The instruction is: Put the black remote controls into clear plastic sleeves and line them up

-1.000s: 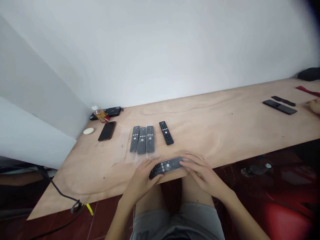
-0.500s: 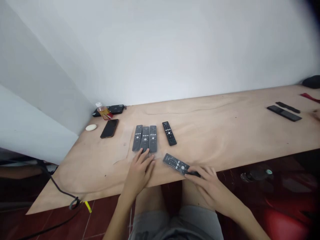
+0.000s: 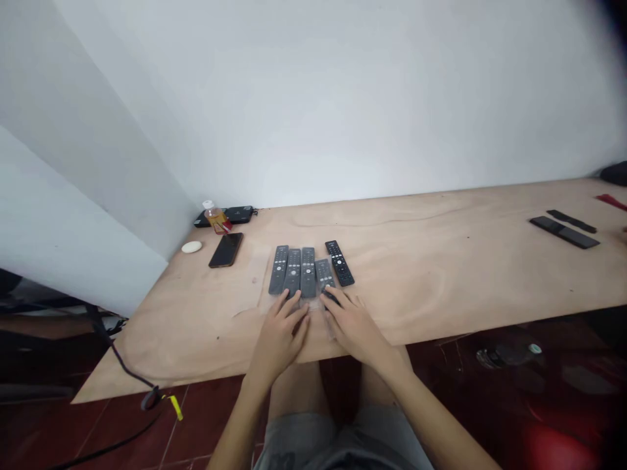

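Note:
Three remote controls in clear plastic sleeves lie side by side: a left one, a middle one and a right one. The fingertips of my left hand rest at their near ends, fingers spread and holding nothing. My right hand grips the near end of another sleeved remote control, just right of the row and a little nearer to me. Its lower part is hidden under my fingers. A bare black remote control lies beyond it to the right, slightly slanted.
On the left of the wooden table are a smartphone, a white oval object, a small bottle and black boxes. Dark flat objects lie far right. A cable hangs by the left edge.
My right hand has moved left with its sleeved remote control, which has turned from slanting to nearly lengthwise beside the row. My left hand stays at the row's near ends. The view has shifted slightly.

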Available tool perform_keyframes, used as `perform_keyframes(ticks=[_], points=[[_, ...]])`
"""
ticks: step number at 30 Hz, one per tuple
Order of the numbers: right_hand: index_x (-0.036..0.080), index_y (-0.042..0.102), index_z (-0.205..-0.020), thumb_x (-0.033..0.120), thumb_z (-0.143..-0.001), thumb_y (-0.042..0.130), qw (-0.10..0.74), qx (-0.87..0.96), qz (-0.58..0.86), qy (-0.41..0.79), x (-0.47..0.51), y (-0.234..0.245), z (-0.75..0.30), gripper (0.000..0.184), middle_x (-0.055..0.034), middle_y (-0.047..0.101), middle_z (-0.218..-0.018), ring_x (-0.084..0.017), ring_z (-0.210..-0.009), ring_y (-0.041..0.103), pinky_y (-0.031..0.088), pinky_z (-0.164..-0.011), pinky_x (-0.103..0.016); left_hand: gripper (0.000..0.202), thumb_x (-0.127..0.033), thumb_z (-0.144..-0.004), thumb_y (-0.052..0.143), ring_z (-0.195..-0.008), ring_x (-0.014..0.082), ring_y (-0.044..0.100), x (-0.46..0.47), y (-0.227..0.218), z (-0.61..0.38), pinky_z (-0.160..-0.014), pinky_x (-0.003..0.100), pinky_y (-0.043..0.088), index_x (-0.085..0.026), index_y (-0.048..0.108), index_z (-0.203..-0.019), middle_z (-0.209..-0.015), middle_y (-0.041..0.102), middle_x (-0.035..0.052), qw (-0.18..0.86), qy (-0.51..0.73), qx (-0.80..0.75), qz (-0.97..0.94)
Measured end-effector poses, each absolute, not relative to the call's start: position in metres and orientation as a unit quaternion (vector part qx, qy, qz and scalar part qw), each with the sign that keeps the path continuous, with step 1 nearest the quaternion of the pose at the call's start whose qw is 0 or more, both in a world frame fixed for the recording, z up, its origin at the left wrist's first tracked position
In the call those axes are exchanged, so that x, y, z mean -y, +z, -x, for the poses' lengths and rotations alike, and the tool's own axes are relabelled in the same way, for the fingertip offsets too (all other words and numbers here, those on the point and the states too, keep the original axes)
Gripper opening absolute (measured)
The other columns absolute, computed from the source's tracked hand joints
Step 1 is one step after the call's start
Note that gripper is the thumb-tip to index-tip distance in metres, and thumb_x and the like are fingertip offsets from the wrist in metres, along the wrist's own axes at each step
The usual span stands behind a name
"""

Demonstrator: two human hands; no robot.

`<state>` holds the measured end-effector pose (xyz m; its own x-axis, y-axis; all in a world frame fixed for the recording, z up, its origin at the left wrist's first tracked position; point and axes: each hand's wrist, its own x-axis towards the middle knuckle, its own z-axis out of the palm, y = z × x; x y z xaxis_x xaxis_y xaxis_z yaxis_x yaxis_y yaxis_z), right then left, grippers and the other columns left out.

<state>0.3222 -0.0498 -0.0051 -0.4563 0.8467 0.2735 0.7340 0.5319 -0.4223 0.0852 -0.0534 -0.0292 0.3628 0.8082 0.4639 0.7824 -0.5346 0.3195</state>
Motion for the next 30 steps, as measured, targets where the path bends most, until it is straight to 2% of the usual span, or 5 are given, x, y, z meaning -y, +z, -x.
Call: perform_keyframes(ticks=[9,14,19,24,30], points=[[0.019,0.056,-0.159,0.035,-0.117,0.04,0.268,0.788,0.544,0.107,-0.01,-0.007,-0.317,0.047,-0.0195,0.052,-0.168,-0.039,-0.148,0.049,0.041,-0.119,-0.065,0.028,-0.024,-0.105,0.063,-0.157,0.0381,0.048,0.054,-0.027,-0.085,-0.123,0.067,0.05,-0.024,0.078,-0.128,-0.157,0.065,0.0116,0.043,0.3,-0.488,-0.819],[0.02,0.07,-0.137,0.036,-0.112,0.055,0.303,0.776,0.541,0.113,0.019,-0.021,-0.362,0.033,-0.0181,0.064,-0.153,-0.039,-0.137,0.058,0.046,-0.115,-0.063,0.028,-0.026,-0.105,0.063,-0.157,0.0382,0.046,0.055,-0.026,-0.087,-0.123,0.065,0.049,-0.026,0.077,-0.13,-0.157,0.064,0.0101,0.055,0.304,-0.494,-0.813],[0.023,0.074,-0.112,0.038,-0.105,0.069,0.393,0.745,0.493,0.218,0.065,-0.026,-0.443,0.017,-0.0146,0.065,-0.139,-0.033,-0.137,0.061,0.051,-0.118,-0.055,0.048,-0.03,-0.107,0.063,-0.145,0.0362,0.055,0.056,-0.024,-0.088,-0.12,0.062,0.05,-0.025,0.059,-0.154,-0.152,0.062,0.0146,0.06,0.31,-0.517,-0.796],[0.027,0.08,-0.109,0.036,-0.102,0.076,0.338,0.76,0.415,0.368,0.084,-0.008,-0.484,0.012,-0.0122,0.068,-0.134,-0.031,-0.135,0.064,0.053,-0.118,-0.052,0.051,-0.032,-0.105,0.068,-0.136,0.0318,0.061,0.062,-0.014,-0.086,-0.116,0.053,0.053,-0.031,0.057,-0.155,-0.146,0.061,0.0129,0.114,0.309,-0.474,-0.817],[0.03,0.084,-0.115,0.029,-0.102,0.077,0.312,0.802,0.347,0.373,0.062,0.0,-0.431,0.015,-0.0099,0.07,-0.137,-0.031,-0.138,0.059,0.047,-0.12,-0.058,0.053,-0.038,-0.097,0.082,-0.132,0.0314,0.062,0.067,-0.008,-0.083,-0.111,0.05,0.055,-0.033,0.063,-0.146,-0.14,0.064,0.0113,0.175,0.289,-0.407,-0.848]])
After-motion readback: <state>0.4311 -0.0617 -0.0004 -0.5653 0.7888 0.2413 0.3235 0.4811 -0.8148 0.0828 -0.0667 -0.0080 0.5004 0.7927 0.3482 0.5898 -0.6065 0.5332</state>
